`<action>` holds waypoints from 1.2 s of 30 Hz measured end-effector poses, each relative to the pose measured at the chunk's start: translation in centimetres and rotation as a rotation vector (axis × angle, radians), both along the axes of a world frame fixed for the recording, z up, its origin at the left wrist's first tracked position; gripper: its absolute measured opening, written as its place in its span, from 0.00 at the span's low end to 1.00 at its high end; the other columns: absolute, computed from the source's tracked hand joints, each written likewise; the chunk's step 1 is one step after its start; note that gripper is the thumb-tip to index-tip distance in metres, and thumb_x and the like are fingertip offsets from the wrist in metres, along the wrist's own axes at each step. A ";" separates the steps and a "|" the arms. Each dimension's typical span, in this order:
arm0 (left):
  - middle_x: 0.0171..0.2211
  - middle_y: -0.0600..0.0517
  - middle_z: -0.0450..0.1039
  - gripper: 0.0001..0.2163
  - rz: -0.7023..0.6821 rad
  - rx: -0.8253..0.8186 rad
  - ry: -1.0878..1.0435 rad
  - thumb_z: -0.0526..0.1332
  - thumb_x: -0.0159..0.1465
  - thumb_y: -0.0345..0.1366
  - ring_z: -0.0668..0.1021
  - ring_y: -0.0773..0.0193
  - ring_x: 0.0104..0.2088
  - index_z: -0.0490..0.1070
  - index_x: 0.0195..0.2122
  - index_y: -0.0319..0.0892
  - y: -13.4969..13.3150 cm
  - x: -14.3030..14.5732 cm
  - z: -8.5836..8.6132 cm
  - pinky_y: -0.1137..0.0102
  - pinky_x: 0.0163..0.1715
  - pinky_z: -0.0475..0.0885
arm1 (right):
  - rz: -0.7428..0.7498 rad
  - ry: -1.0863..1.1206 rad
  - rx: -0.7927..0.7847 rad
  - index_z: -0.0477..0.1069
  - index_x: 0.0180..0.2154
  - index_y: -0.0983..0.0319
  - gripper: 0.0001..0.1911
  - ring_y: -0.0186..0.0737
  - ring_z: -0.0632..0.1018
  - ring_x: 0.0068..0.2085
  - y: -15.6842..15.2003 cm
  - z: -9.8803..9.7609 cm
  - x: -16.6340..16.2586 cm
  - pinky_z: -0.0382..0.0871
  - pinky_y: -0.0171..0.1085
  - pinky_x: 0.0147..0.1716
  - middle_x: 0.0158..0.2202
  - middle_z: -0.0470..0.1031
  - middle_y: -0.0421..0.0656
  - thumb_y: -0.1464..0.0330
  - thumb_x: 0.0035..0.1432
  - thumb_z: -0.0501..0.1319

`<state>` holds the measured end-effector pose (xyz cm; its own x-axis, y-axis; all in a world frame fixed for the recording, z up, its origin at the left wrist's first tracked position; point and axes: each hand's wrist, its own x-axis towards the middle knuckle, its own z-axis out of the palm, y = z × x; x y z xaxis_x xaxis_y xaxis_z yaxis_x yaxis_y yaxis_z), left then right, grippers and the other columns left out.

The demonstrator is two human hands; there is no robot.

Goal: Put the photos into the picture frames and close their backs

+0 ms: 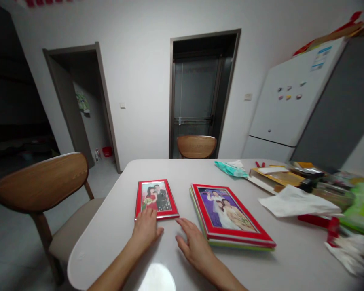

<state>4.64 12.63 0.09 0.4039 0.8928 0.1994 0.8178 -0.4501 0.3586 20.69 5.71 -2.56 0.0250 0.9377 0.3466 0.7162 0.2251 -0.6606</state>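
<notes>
A small picture frame [172, 197] with a red border lies flat on the white table, holding a photo of a couple. My left hand [146, 228] rests at its near edge, fingertips over the lower border, fingers stretched out. To the right lies a larger red picture frame [230, 210] on top of a stack, with a wedding photo on a purple ground; green and white edges show beneath it. My right hand [194, 242] hovers or rests between the two frames, fingers apart and holding nothing. Whether it touches the stack's left side, I cannot tell.
White tissue paper [297, 202], a teal packet [232, 169], a yellow envelope [280, 178] and a green bag [360, 210] clutter the table's right side. A wooden chair [42, 182] stands left, another chair [197, 146] at the far end. A white refrigerator [291, 101] stands back right.
</notes>
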 end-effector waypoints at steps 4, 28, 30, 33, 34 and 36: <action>0.47 0.40 0.65 0.24 -0.016 0.021 0.011 0.62 0.45 0.39 0.65 0.47 0.48 0.64 0.44 0.37 -5.7 -2.1 -1.7 0.57 0.48 0.58 | -0.089 0.065 0.020 0.62 0.49 0.66 0.25 0.46 0.63 0.52 0.9 -1.8 0.3 0.54 0.46 0.52 0.51 0.63 0.52 0.64 0.48 0.53; 0.43 0.45 0.68 0.27 0.190 -0.122 -1.134 0.55 0.55 0.36 0.74 0.60 0.40 0.44 0.54 0.43 -10.2 -4.6 1.8 0.67 0.38 0.71 | 0.177 0.356 0.028 0.64 0.46 0.60 0.19 0.41 0.67 0.48 -0.1 3.3 -4.9 0.58 0.42 0.49 0.47 0.67 0.46 0.63 0.51 0.52; 0.44 0.45 0.68 0.25 0.197 -0.168 -1.095 0.56 0.55 0.37 0.73 0.59 0.42 0.49 0.52 0.41 -10.0 -5.3 0.3 0.66 0.42 0.69 | 0.207 0.261 0.043 0.66 0.45 0.60 0.18 0.42 0.66 0.49 0.0 2.6 -5.3 0.56 0.44 0.50 0.47 0.67 0.46 0.64 0.51 0.53; 0.47 0.44 0.66 0.22 0.223 -0.163 -0.928 0.56 0.54 0.37 0.70 0.58 0.46 0.54 0.50 0.39 -9.8 -6.4 -1.8 0.63 0.46 0.65 | 0.226 0.141 0.023 0.67 0.44 0.61 0.17 0.43 0.65 0.50 0.0 1.5 -5.1 0.55 0.45 0.50 0.48 0.66 0.48 0.67 0.50 0.53; 0.47 0.44 0.66 0.22 0.236 -0.147 -0.865 0.57 0.53 0.37 0.69 0.57 0.47 0.56 0.49 0.39 -9.8 -6.6 -2.3 0.62 0.47 0.64 | 0.235 0.104 0.016 0.67 0.43 0.61 0.17 0.43 0.65 0.50 0.0 1.2 -4.9 0.56 0.45 0.50 0.48 0.65 0.49 0.67 0.50 0.53; 0.47 0.44 0.66 0.21 0.242 -0.100 -0.752 0.57 0.52 0.36 0.68 0.55 0.48 0.60 0.47 0.38 -9.8 -6.9 -3.0 0.59 0.48 0.62 | 0.263 0.033 0.015 0.68 0.43 0.62 0.17 0.43 0.65 0.49 -0.1 0.9 -4.7 0.56 0.45 0.49 0.48 0.65 0.49 0.70 0.49 0.53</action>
